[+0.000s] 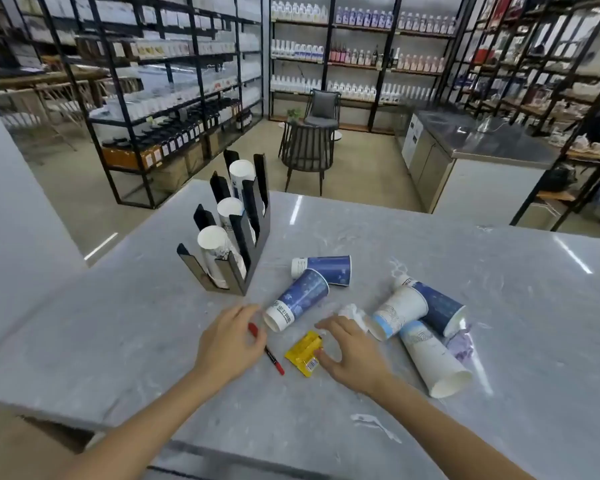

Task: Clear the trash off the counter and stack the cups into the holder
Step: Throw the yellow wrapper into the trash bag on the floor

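Observation:
Several paper cups lie on their sides on the marble counter: two blue ones near the middle, and a white one, a blue one and a long white one to the right. A black cup holder with three stacks of white cups stands at the left. My left hand hovers open over a red pen. My right hand is open, its fingers spread beside a yellow wrapper. A crumpled white tissue lies just beyond it.
A crumpled purple wrapper lies by the right cups. A white smear marks the counter near its front edge. Beyond the counter are a dark chair, a steel cabinet and stocked shelves.

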Tool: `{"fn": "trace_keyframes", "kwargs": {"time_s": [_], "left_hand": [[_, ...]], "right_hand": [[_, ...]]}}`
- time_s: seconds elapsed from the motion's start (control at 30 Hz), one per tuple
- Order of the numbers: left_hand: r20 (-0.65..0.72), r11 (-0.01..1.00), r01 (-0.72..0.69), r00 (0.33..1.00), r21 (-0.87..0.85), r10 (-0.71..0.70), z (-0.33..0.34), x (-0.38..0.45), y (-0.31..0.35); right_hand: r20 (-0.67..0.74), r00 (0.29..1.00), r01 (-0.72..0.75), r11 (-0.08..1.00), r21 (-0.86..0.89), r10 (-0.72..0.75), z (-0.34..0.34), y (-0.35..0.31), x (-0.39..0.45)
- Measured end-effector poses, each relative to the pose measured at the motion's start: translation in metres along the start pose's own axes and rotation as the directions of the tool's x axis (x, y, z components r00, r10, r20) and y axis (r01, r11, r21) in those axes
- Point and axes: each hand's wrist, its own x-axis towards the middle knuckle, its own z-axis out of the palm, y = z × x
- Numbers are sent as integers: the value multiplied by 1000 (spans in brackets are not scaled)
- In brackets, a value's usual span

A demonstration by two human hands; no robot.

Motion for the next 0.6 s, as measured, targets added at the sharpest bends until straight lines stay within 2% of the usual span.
{"fn": "trace_keyframes", "kwargs": {"time_s": [0.13,0.33,0.47,0.6], "left_hand": [[90,973,191,979,-131,-181,27,3,1],[135,908,386,920,-160,-367,65,15,-2],[166,871,474,877,-131,-452,83,18,-2],[154,847,515,855,-133,-496,88,21,-6]], "right_hand": [[245,966,87,996,-17,-80,8,23,17],[443,870,237,971,7,-216,24,52,50],[479,834,278,958,69,-276,38,65,67],[451,841,277,954,116,-299,48,76,74]]}}
